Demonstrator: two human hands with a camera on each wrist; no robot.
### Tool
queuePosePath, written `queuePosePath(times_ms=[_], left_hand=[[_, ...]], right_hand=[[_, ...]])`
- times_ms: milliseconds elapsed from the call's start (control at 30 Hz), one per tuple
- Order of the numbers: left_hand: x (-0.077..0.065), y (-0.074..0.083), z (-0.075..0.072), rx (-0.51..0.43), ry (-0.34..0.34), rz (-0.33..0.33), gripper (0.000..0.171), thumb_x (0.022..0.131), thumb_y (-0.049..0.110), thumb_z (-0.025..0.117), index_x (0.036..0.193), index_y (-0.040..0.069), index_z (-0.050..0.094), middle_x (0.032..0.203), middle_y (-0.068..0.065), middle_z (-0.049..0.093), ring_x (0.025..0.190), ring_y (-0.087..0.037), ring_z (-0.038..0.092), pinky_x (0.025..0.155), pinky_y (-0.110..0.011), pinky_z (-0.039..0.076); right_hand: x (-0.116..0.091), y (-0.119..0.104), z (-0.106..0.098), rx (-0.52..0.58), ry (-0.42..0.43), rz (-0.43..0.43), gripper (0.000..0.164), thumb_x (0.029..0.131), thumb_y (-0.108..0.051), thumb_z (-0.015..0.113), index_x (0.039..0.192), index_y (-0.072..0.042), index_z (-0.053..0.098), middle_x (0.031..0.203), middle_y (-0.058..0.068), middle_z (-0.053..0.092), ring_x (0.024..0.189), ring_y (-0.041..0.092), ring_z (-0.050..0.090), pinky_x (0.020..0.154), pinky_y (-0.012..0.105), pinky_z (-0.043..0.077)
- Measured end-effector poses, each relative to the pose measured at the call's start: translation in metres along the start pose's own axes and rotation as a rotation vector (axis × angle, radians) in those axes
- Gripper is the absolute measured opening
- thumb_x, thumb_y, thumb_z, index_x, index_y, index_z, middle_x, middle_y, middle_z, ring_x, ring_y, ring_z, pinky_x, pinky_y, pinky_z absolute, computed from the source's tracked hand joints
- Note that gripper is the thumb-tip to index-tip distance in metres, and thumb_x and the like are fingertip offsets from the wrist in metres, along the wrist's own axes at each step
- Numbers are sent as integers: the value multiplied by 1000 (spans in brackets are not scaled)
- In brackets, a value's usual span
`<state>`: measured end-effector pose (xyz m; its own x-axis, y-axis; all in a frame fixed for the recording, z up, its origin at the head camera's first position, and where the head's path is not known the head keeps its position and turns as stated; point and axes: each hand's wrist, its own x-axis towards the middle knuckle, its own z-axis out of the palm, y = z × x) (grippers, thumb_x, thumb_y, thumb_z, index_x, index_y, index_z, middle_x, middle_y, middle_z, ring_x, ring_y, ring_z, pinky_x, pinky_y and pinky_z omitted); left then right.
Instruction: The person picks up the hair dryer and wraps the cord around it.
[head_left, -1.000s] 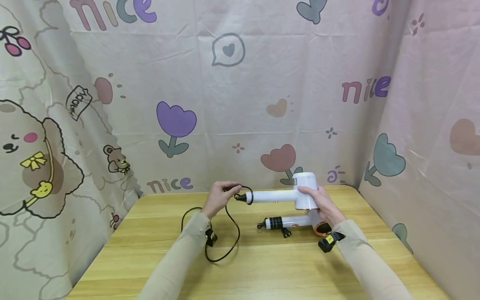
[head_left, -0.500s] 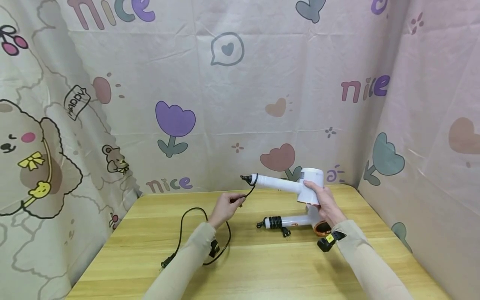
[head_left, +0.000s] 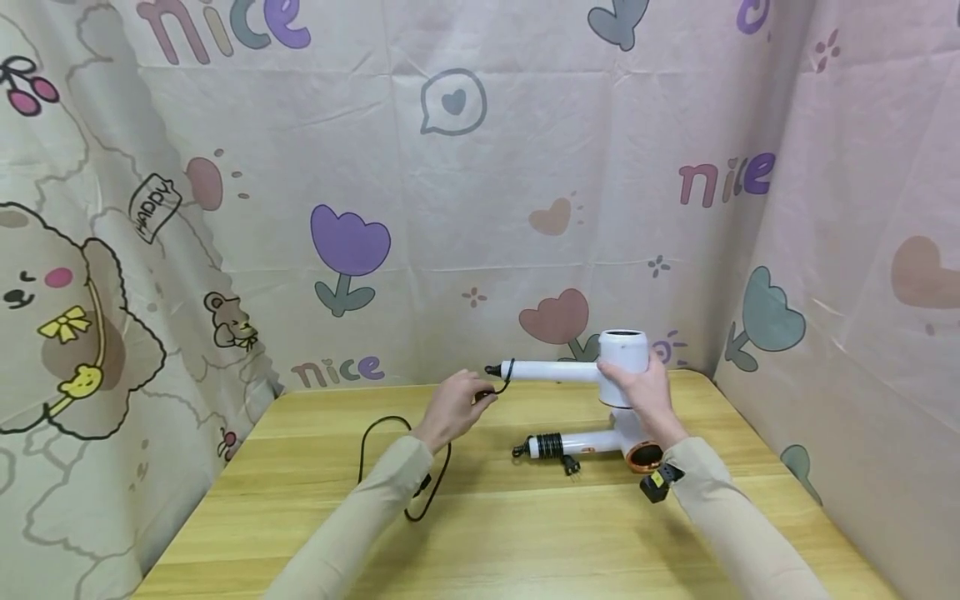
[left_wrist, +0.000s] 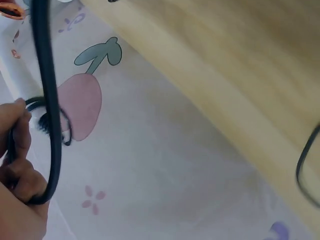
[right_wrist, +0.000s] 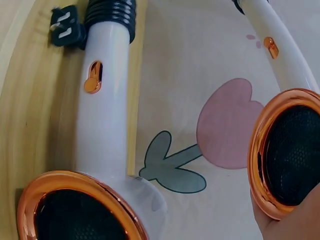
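**Printed Cloth Hung Behind Wooden Table, White Hair Dryer Held Above It**

Cartoon flowers, hearts and the word "nice" covered the printed cloth (head_left: 465, 192) beyond the far edge of the wooden table (head_left: 540, 533). A person in light sleeves (head_left: 731, 525) held the white hair dryer (head_left: 558, 372) off the surface near the far edge, toward the far right corner, its handle pointing left. The right hand (head_left: 647, 390) gripped the barrel, thumb across its side, the other fingers mostly hidden. The left hand (head_left: 456, 406) pinched a black cord (left_wrist: 48, 90) between thumb and fingers, just beside the handle's end, where one loop circled the white casing. More of the cord curved over the table's left half, partly behind the left forearm.

Beneath the right hand, right of the table's middle, lay a second hair dryer (head_left: 588, 442), its own coiled cord (head_left: 551, 446) wound round the handle, a plug (head_left: 572, 465) just beside it. Seen from the right wrist, copper-coloured rings (right_wrist: 254, 155) framed dark mesh on both dryers.
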<state>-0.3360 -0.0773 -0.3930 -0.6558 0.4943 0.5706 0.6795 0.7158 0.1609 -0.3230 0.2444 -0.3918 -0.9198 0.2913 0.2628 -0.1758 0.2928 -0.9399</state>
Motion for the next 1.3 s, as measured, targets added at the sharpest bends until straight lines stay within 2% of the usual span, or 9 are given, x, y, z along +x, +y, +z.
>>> queuePosePath(times_ms=[167, 367, 533, 700, 833, 967, 1100, 1200, 1300], left_hand=[[8, 6, -7, 97, -78, 88, 9, 90, 21, 72, 94, 16, 77, 87, 4, 71, 78, -9, 59, 65, -24, 50], [17, 1, -18, 145, -67, 94, 8, 87, 24, 76, 91, 18, 77, 81, 5, 66, 71, -9, 56, 59, -25, 46], [25, -5, -30, 175, -86, 123, 7, 85, 27, 76, 90, 22, 78, 77, 8, 59, 67, -7, 53, 56, -24, 44], [32, -8, -37, 165, -98, 129, 9, 87, 27, 75, 93, 23, 79, 75, 8, 55, 64, -6, 48, 54, -21, 41], [34, -11, -36, 96, -84, 74, 15, 87, 27, 75, 99, 20, 80, 75, 7, 56, 63, -6, 46, 55, -20, 40], [33, -21, -28, -59, -40, -29, 16, 86, 22, 75, 100, 15, 79, 79, 5, 63, 64, -6, 50, 59, -22, 43], [30, -29, -18, -142, 1, -109, 16, 86, 23, 75, 99, 14, 79, 86, 2, 71, 71, -8, 56, 63, -24, 46], [27, -31, -10, -197, -4, -173, 17, 87, 25, 74, 100, 15, 79, 88, 1, 73, 73, -10, 55, 64, -24, 46], [21, -33, -1, -264, -19, -224, 17, 89, 24, 72, 102, 14, 78, 93, -2, 74, 76, -12, 60, 65, -25, 50]], right_hand=[[-3, -2, 5, -78, 17, -49, 84, 75, -46, 83, 142, -16, 41, 120, 16, 58, 102, 32, 59, 80, 40, 54], [0, -7, 4, -150, -19, -162, 79, 75, -36, 85, 140, -14, 44, 113, 18, 61, 95, 32, 61, 74, 38, 54], [3, -12, -2, -179, -102, -178, 82, 74, -33, 86, 142, -17, 43, 111, 18, 62, 93, 33, 62, 71, 38, 55], [4, -15, -8, -221, -191, -192, 85, 73, -31, 86, 143, -12, 42, 113, 20, 61, 93, 33, 62, 72, 39, 55], [7, -14, -12, -182, -273, -232, 77, 74, -23, 85, 139, -8, 46, 112, 21, 62, 92, 32, 62, 74, 39, 54], [11, -9, -16, -97, -348, -239, 71, 77, -16, 82, 137, -6, 46, 113, 23, 61, 91, 28, 62, 75, 40, 54], [11, -4, -20, 3, -388, -166, 67, 81, -13, 77, 137, 0, 42, 110, 21, 60, 89, 22, 63, 75, 41, 56], [10, -1, -22, 98, -406, -92, 62, 86, -13, 71, 136, 4, 39, 106, 16, 59, 87, 22, 64, 73, 44, 57], [9, 2, -24, 178, -408, -29, 59, 89, -14, 68, 136, 3, 36, 104, 10, 58, 86, 21, 66, 73, 46, 58]])
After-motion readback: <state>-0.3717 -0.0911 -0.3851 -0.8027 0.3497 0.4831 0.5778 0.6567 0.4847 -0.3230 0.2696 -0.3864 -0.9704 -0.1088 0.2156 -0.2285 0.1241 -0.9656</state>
